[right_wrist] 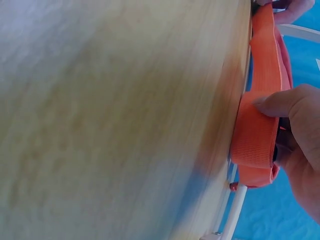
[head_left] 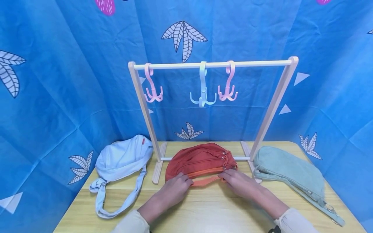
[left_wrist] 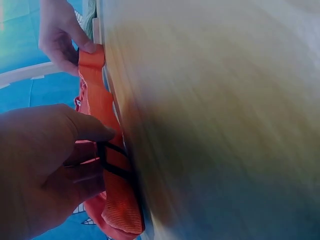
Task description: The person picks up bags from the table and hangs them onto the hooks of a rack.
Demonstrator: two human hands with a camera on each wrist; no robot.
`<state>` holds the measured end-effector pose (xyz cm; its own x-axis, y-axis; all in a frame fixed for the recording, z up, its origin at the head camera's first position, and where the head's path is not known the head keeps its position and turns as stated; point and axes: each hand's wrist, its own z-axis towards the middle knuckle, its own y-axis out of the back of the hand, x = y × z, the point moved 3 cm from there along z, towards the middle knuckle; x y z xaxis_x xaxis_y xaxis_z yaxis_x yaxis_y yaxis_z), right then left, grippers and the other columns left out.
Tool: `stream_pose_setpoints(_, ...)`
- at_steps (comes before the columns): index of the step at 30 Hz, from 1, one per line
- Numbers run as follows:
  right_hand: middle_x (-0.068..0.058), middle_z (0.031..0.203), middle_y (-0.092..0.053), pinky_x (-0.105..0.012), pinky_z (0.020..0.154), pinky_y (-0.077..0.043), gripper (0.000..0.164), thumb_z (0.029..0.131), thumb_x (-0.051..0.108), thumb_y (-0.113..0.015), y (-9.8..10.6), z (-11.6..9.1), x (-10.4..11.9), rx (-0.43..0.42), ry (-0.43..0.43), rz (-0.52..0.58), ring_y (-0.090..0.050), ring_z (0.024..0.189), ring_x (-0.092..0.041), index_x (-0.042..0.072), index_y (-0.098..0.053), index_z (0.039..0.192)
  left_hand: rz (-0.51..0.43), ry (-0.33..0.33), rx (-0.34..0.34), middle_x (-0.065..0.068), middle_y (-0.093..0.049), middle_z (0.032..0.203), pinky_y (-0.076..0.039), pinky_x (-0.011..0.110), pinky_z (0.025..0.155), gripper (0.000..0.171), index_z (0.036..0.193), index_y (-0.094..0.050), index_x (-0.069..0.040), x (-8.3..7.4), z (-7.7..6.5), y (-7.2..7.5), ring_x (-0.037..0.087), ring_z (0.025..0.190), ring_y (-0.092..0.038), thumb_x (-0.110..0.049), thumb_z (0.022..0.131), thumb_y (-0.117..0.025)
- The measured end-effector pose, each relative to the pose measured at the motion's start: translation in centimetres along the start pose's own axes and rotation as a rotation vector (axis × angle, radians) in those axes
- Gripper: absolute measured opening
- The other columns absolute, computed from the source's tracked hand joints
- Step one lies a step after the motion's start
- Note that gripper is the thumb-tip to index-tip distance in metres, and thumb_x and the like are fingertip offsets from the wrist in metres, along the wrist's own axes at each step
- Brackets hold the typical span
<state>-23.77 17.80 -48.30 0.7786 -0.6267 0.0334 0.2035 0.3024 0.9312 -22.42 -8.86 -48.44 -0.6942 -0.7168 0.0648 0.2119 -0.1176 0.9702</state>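
A red bag (head_left: 201,158) with zippers lies on the table beneath the rack, its orange strap (head_left: 204,182) stretched along the front. My left hand (head_left: 178,187) pinches the strap at the left, thumb on top, beside a black slider buckle (left_wrist: 116,159) seen in the left wrist view. Farther right, my right hand (head_left: 237,182) pinches the same strap between thumb and fingers. In the right wrist view the strap (right_wrist: 255,135) folds back in a loop under that thumb. Part of the bag's front is hidden behind both hands.
A wooden rack (head_left: 272,106) stands at the back, with two pink hooks (head_left: 152,87) and a light blue hook (head_left: 203,87) on its top bar. A pale blue bag (head_left: 123,158) lies left on the table (head_left: 204,215), a grey-green bag (head_left: 291,168) right. Blue cloth (head_left: 87,64) surrounds it.
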Motion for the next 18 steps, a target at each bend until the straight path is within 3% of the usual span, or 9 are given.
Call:
stream_pose_setpoints(7, -0.006, 0.109, -0.075, -0.034, 0.087, -0.063, 0.023, 0.092, 0.006, -0.075, 1.1, 0.1, -0.5, 0.007, -0.033, -0.029, -0.073, 0.101, -0.02, 0.007, -0.074, 0.115, -0.04, 0.007, 0.022, 0.001, -0.075, 0.104, -0.062, 0.027, 0.079, 0.021, 0.114, -0.074, -0.014, 0.4, 0.9, 0.5, 0.014, 0.096, -0.069, -0.006, 0.095, -0.07)
stream_pose_setpoints(12, -0.005, 0.105, -0.074, -0.032, 0.085, -0.063, 0.023, 0.093, 0.005, -0.072, 1.0, 0.2, 0.0, 0.013, -0.036, 0.022, -0.072, 0.097, -0.019, 0.005, -0.069, 0.116, -0.068, 0.017, 0.034, 0.001, -0.073, 0.096, -0.06, 0.026, 0.071, 0.019, 0.114, -0.072, -0.012, 0.6, 0.2, 0.4, 0.011, 0.085, -0.069, -0.007, 0.096, -0.067)
stream_pose_setpoints(18, -0.006, 0.108, -0.073, -0.036, 0.089, -0.062, 0.024, 0.097, 0.009, -0.067, 0.8, 0.3, 0.3, 0.03, -0.089, 0.029, -0.071, 0.099, -0.02, 0.005, -0.066, 0.122, -0.123, 0.051, 0.033, -0.002, -0.068, 0.088, -0.055, 0.023, 0.062, 0.014, 0.111, -0.07, -0.012, 1.0, -0.2, 0.6, 0.005, 0.072, -0.061, -0.012, 0.099, -0.064)
